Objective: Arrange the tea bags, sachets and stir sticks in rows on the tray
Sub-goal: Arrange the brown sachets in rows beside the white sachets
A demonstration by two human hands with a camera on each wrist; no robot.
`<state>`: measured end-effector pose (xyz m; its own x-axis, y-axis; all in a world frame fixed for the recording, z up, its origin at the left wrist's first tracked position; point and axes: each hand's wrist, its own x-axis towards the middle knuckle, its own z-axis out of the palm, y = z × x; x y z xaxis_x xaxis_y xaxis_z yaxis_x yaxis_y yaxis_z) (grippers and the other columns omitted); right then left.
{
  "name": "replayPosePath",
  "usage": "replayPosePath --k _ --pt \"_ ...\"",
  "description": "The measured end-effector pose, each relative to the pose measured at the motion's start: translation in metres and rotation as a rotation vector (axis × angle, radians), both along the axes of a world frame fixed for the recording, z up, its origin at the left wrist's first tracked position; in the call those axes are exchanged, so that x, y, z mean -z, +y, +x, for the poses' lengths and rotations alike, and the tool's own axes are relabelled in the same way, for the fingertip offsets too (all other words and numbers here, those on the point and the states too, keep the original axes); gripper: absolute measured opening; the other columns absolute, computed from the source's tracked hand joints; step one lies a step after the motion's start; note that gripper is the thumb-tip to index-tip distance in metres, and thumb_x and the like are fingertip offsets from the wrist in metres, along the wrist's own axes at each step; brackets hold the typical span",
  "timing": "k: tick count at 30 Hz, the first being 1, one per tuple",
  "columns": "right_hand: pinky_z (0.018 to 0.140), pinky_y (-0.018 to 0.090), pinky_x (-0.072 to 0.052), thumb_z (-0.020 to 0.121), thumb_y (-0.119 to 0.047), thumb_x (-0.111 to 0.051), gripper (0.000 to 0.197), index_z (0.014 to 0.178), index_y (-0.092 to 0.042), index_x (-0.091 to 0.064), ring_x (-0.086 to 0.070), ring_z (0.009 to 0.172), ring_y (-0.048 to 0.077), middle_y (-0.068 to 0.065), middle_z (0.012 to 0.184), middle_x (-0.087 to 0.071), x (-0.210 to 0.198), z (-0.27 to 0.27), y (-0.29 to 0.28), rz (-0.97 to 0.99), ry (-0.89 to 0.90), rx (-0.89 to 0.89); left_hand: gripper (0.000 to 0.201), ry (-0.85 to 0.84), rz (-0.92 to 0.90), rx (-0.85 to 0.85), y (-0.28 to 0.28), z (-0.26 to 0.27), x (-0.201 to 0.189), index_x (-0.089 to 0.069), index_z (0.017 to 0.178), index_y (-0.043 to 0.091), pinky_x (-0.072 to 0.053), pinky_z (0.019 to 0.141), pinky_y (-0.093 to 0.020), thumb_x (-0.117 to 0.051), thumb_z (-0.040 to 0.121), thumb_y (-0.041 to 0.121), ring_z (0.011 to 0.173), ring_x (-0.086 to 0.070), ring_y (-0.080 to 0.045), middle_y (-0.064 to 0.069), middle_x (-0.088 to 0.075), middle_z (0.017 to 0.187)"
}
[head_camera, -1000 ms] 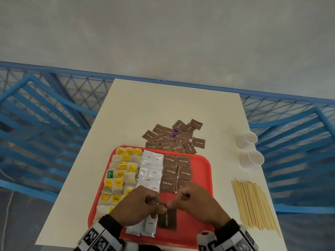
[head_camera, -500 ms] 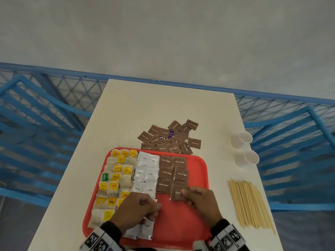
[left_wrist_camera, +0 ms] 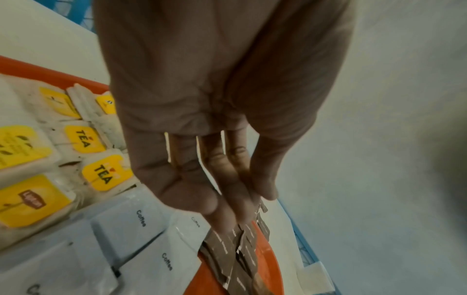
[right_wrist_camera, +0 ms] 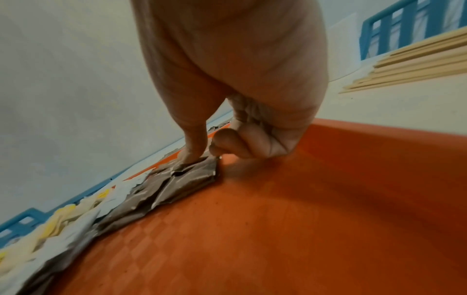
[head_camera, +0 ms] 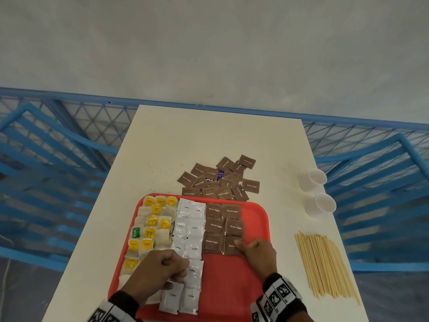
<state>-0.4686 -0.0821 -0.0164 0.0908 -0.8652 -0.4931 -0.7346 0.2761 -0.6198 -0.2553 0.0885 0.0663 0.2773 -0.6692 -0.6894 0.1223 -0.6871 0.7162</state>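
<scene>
A red tray (head_camera: 255,219) holds tea bags (head_camera: 151,228) on the left, white coffee sachets (head_camera: 188,228) in the middle and brown sugar sachets (head_camera: 216,226) on the right, in rows. My right hand (head_camera: 241,244) is at the near end of the brown rows. Its thumb presses down on the last brown sugar sachet (right_wrist_camera: 192,175), which lies flat, and the curled index finger touches that sachet's corner. My left hand (head_camera: 178,268) rests loosely curled over the white sachets and holds nothing. A bundle of wooden stir sticks (head_camera: 325,263) lies on the table right of the tray.
A loose pile of brown sachets (head_camera: 218,180) lies just beyond the tray's far rim. Two white paper cups (head_camera: 314,180) (head_camera: 321,205) stand near the table's right edge. Bare red tray floor (right_wrist_camera: 328,199) stretches in front of the right hand. Blue railings surround the table.
The hands were together at the tray's front holding a brown sachet. The right hand carried it forward and laid it at the near end of the brown rows; the left hand stayed back.
</scene>
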Motion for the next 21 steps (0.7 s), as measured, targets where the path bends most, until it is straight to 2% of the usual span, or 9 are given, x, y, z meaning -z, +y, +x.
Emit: replayPosePath --k 4,6,9,11,13,15,18,20,21 --pt "0.055 0.021 -0.034 0.069 -0.034 -0.086 0.04 0.063 -0.017 -0.05 -0.055 0.066 0.013 -0.004 0.067 -0.059 -0.004 0.004 0.002 -0.004 -0.018 -0.034 0.024 -0.003 -0.028 0.022 -0.008 0.002 -0.004 -0.067 0.077 0.007 -0.048 0.059 -0.027 -0.073 0.088 0.028 0.067 -0.065 -0.018 -0.013 -0.074 0.077" --pt "0.057 0.021 -0.036 0.071 -0.036 -0.083 0.037 0.066 -0.016 -0.053 -0.058 0.07 0.015 -0.003 0.07 -0.063 -0.01 0.007 -0.003 -0.033 -0.041 -0.028 0.028 -0.027 -0.033 0.064 -0.014 0.008 -0.007 -0.067 0.075 0.009 -0.046 0.057 -0.027 -0.072 0.089 0.033 0.063 -0.062 -0.016 -0.009 -0.071 0.07" --pt "0.059 0.022 -0.039 0.079 -0.037 -0.077 0.031 0.068 -0.014 -0.06 -0.06 0.068 0.01 -0.006 0.069 -0.066 -0.031 0.015 -0.025 -0.085 -0.116 -0.054 0.035 -0.086 -0.052 0.106 -0.027 0.031 -0.018 -0.064 0.069 0.013 -0.042 0.052 -0.025 -0.069 0.086 0.043 0.055 -0.053 -0.014 -0.004 -0.064 0.063" --pt "0.059 0.021 -0.039 0.083 -0.033 -0.074 0.028 0.066 -0.016 -0.06 -0.056 0.063 0.004 -0.008 0.066 -0.064 -0.046 0.024 -0.047 -0.113 -0.132 -0.16 0.04 -0.166 -0.093 0.086 -0.041 0.054 -0.028 -0.059 0.066 0.013 -0.039 0.051 -0.024 -0.067 0.084 0.047 0.05 -0.046 -0.011 0.0 -0.057 0.057" --pt "0.059 0.018 -0.038 0.086 -0.027 -0.068 0.026 0.062 -0.02 -0.06 -0.055 0.063 0.001 -0.01 0.065 -0.063 -0.054 0.035 -0.072 -0.146 -0.057 -0.342 0.041 -0.3 -0.128 0.076 -0.059 0.077 -0.036 -0.055 0.066 0.011 -0.037 0.053 -0.024 -0.066 0.087 0.044 0.048 -0.04 -0.008 0.007 -0.051 0.05" --pt "0.057 0.013 -0.037 0.089 -0.021 -0.061 0.026 0.063 -0.022 -0.061 -0.059 0.068 0.007 -0.009 0.07 -0.066 -0.056 0.048 -0.099 -0.163 0.039 -0.484 0.043 -0.469 -0.139 0.109 -0.081 0.097 -0.038 -0.052 0.062 0.012 -0.038 0.056 -0.026 -0.067 0.089 0.042 0.048 -0.042 -0.005 0.01 -0.052 0.048" --pt "0.064 0.024 -0.046 0.091 -0.019 -0.053 0.02 0.074 -0.014 -0.063 -0.063 0.078 0.02 0.001 0.082 -0.067 -0.051 0.074 -0.133 -0.189 0.202 -0.645 0.04 -0.663 -0.098 0.221 -0.118 0.116 -0.029 -0.059 0.061 0.016 -0.037 0.057 -0.026 -0.069 0.088 0.043 0.056 -0.049 -0.008 0.011 -0.056 0.055" --pt "0.071 0.032 -0.052 0.087 -0.02 -0.057 0.008 0.085 -0.016 -0.063 -0.063 0.083 0.023 0.001 0.088 -0.064 -0.049 0.092 -0.148 -0.193 0.262 -0.708 0.034 -0.708 -0.046 0.295 -0.141 0.121 -0.013 -0.063 0.065 0.018 -0.037 0.057 -0.023 -0.071 0.088 0.041 0.063 -0.055 -0.01 0.008 -0.063 0.064" --pt "0.075 0.033 -0.053 0.084 -0.021 -0.061 0.012 0.096 -0.019 -0.064 -0.063 0.088 0.023 0.0 0.095 -0.063 -0.045 0.1 -0.154 -0.196 0.261 -0.72 0.031 -0.714 -0.031 0.319 -0.152 0.12 -0.005 -0.064 0.066 0.018 -0.038 0.056 -0.021 -0.072 0.088 0.039 0.065 -0.057 -0.009 0.007 -0.064 0.068"
